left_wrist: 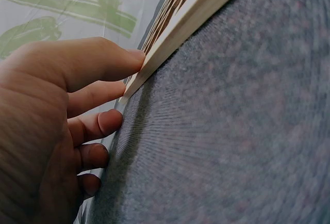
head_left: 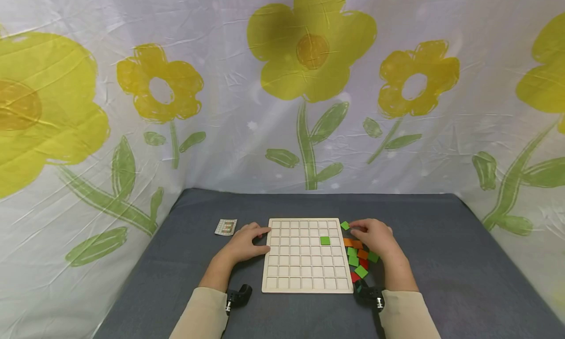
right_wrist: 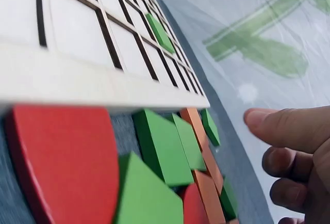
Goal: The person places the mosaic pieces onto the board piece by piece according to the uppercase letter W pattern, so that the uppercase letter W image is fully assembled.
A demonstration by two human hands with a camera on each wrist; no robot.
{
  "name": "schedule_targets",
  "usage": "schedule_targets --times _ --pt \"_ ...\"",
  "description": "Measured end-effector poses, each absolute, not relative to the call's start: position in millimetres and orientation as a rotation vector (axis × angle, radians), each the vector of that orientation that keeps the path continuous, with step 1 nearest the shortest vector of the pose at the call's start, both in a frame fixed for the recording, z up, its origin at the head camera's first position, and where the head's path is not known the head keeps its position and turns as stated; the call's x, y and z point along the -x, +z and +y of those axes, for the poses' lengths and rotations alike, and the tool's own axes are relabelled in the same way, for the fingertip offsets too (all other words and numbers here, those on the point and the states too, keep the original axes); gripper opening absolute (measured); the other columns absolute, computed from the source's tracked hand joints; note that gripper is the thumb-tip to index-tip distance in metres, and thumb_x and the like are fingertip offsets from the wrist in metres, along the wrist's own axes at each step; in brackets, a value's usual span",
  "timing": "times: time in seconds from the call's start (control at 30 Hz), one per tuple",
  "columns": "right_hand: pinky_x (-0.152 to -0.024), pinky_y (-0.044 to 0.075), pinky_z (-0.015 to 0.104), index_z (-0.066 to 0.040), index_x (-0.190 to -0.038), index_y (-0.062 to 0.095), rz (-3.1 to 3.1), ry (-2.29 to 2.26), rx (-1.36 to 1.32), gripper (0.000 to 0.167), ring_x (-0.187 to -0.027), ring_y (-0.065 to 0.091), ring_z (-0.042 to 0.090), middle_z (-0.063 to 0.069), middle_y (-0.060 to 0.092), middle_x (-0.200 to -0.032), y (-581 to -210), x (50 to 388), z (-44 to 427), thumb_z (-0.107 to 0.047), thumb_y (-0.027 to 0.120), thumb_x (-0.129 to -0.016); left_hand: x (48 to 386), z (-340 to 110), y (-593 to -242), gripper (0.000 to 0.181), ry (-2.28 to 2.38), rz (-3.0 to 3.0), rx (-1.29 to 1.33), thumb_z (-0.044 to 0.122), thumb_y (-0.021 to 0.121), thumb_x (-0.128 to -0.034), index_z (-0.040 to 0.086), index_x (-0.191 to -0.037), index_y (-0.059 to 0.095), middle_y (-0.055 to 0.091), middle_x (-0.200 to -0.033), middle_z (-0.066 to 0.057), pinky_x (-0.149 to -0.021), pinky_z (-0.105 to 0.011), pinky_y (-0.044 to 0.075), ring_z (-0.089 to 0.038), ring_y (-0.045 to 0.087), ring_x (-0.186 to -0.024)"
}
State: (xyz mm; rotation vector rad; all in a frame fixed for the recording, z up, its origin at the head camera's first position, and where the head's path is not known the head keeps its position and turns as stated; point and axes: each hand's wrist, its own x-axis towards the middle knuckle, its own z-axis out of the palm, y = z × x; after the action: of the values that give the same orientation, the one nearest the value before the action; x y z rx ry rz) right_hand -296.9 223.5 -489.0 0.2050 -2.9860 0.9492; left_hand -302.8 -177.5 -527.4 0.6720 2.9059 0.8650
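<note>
A pale wooden grid board (head_left: 306,293) lies flat, with one green square tile (head_left: 325,241) in a cell toward its upper right. My left hand (head_left: 244,242) rests against the board's left edge; in the left wrist view the thumb (left_wrist: 111,64) and index fingertip touch the rim. Beyond the board's right edge, my right hand (head_left: 375,234) hovers with thumb and index finger apart and nothing between them. Closest to its fingertips is a loose green tile (head_left: 345,225). In the right wrist view that tile (right_wrist: 210,127) sits near the board's far corner, apart from the hand.
Loose orange (head_left: 357,244), green (head_left: 361,272) and red (head_left: 355,277) tiles lie in a cluster along the board's right side. A small printed grid card (head_left: 226,227) lies left of the board. Grey cloth (head_left: 176,290) covers the table, before a flowered curtain.
</note>
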Motion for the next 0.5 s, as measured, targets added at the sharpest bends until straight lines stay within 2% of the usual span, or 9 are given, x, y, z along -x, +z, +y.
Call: schedule_targets --times 0.1,0.2,0.33,0.5 --pt "-0.093 0.033 0.062 -0.009 -0.120 0.077 -3.034 0.973 -0.179 0.026 -0.076 0.060 0.021 0.000 0.070 -0.086 -489.2 296.2 228.6 -0.020 0.071 -0.098 303.0 -177.5 -527.7 0.058 0.866 2.906 -0.670 0.035 0.076 -0.0910 0.014 -0.143 0.063 0.049 -0.098 0.003 -0.077 -0.043 0.036 -0.017 0.041 -0.088" --pt "-0.090 0.037 0.059 -0.010 -0.114 0.079 -3.080 1.005 -0.128 0.022 -0.071 0.057 0.019 -0.001 0.070 -0.086 -489.2 294.8 232.9 -0.019 0.073 -0.095 303.4 -178.0 -528.3 0.058 0.866 2.904 -0.674 0.035 0.076 -0.0912 0.014 -0.144 0.062 0.049 -0.098 0.002 -0.078 -0.043 0.036 -0.017 0.041 -0.088" --pt "-0.087 0.040 0.056 -0.011 -0.108 0.081 -3.128 1.010 -0.070 0.018 -0.078 0.057 0.022 0.003 0.070 -0.092 -489.7 292.7 238.7 -0.018 0.075 -0.092 304.1 -178.6 -529.2 0.058 0.865 2.905 -0.684 0.035 0.076 -0.0914 0.014 -0.144 0.062 0.049 -0.098 0.002 -0.077 -0.043 0.036 -0.017 0.041 -0.088" --pt "-0.098 0.032 0.067 -0.011 -0.108 0.081 -3.163 1.017 -0.064 0.020 -0.091 0.059 0.027 0.008 0.071 -0.104 -490.6 291.5 244.4 -0.017 0.075 -0.090 303.6 -178.3 -529.1 0.058 0.861 2.910 -0.679 0.034 0.076 -0.0914 0.015 -0.144 0.062 0.049 -0.099 0.003 -0.078 -0.042 0.036 -0.017 0.041 -0.088"
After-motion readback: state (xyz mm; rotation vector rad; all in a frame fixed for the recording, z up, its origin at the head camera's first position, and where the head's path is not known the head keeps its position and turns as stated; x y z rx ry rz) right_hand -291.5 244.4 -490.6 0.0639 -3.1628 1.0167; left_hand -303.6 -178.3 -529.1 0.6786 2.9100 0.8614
